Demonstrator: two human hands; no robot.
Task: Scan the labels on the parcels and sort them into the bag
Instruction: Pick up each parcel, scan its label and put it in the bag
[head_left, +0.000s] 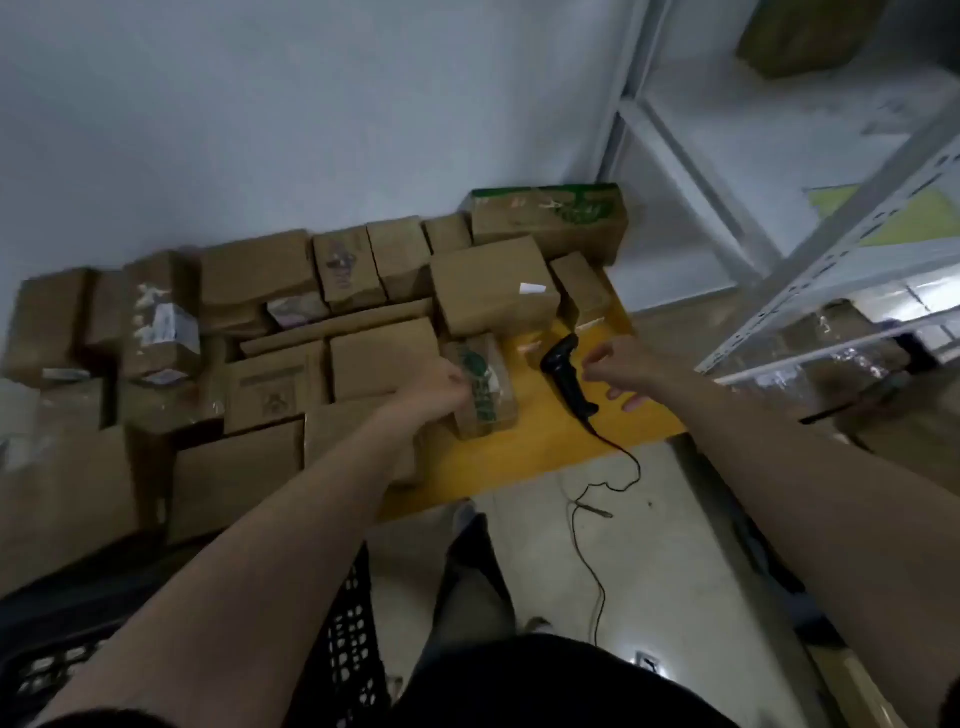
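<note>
A person's left hand (441, 387) curls its fingers round the left edge of a small box (485, 387) printed in green, which sits on a yellow table (545, 457) at the near right of the heap. The right hand (621, 371) is spread wide with loose fingers and holds nothing, just to the right of a black scanner (566, 374); motion blur hides whether a fingertip touches it. The scanner lies flat on the yellow top, its head pointing away from the person. Its thin cable (610, 467) trails off the table's near edge and down across the pale floor (675, 571). Behind and to the left of the held box, plain brown parcels (384, 358) are packed side by side and stacked, some carrying white labels. A larger carton with a green top (550, 218) stands at the back against the grey wall (311, 104). Grey metal shelving (831, 249) rises at the right. A black perforated crate (353, 639) sits on the floor at lower left, beside the person's dark-clothed legs.
</note>
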